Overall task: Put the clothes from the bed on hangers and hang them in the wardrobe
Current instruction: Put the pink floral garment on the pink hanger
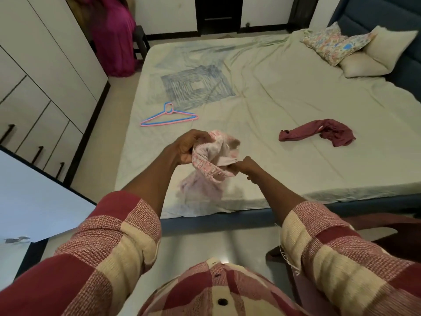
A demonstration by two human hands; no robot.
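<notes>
I hold a small pink-and-white patterned garment (213,164) above the near edge of the bed (284,92). My left hand (188,145) grips its upper bunched part, and my right hand (247,166) pinches its edge on the right. The lower part of the garment hangs blurred toward the sheet. Pink and blue hangers (169,117) lie together on the bed's left side, beyond my left hand. A maroon garment (323,133) lies crumpled on the sheet to the right. The white wardrobe (41,87) stands along the left wall with its doors closed.
Pillows (355,51) are piled at the bed's far right against a blue headboard (373,14). A magenta dress (114,37) hangs at the far left by the wardrobe's end. A strip of floor (102,133) runs between bed and wardrobe.
</notes>
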